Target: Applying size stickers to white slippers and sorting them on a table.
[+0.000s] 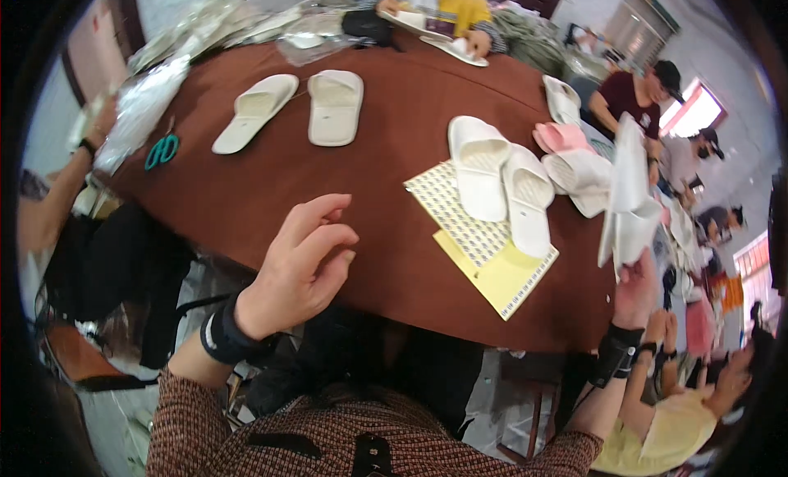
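My left hand hovers over the near edge of the brown-covered table, fingers loosely bent and apart, holding nothing. At the right end of the table, my right hand is closed on white slippers, raised on end; how many it grips is hard to tell. Two white slippers lie between my hands, partly covering yellow sticker sheets. Farther off to the left rest two cream slippers, set apart. Beside the raised slippers are another white slipper and a pink slipper.
Teal-handled scissors lie at the left edge, by clear plastic bags. Across the table, a person in yellow handles white slippers. Another person's arm reaches in at left. Several people sit along the right side.
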The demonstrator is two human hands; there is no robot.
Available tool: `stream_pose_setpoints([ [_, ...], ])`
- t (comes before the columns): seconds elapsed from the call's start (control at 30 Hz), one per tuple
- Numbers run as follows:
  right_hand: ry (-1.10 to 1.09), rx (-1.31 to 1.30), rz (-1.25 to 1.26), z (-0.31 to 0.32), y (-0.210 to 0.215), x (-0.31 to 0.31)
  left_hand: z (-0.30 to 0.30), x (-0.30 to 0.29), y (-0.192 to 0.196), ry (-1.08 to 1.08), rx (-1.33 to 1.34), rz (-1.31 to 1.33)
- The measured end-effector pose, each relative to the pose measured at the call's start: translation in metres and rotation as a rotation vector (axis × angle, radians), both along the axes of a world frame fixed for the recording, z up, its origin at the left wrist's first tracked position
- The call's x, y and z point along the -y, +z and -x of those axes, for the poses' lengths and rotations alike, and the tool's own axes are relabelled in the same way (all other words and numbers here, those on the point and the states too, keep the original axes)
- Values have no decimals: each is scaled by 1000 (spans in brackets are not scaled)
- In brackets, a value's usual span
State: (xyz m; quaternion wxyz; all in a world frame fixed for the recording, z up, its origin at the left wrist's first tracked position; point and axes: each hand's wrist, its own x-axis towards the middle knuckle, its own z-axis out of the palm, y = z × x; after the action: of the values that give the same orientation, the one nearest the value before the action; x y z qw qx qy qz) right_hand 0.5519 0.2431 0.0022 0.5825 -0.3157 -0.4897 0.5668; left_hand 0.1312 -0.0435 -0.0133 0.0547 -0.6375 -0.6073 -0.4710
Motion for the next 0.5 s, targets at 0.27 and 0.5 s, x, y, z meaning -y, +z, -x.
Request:
stream_pose_setpoints([
  [0.27,117,18,196,-32,-66,-42,31,3,-5,27,-107,43],
  [0.5,17,130,189,4,-45,-31,101,-30,-23,132,-192,86],
])
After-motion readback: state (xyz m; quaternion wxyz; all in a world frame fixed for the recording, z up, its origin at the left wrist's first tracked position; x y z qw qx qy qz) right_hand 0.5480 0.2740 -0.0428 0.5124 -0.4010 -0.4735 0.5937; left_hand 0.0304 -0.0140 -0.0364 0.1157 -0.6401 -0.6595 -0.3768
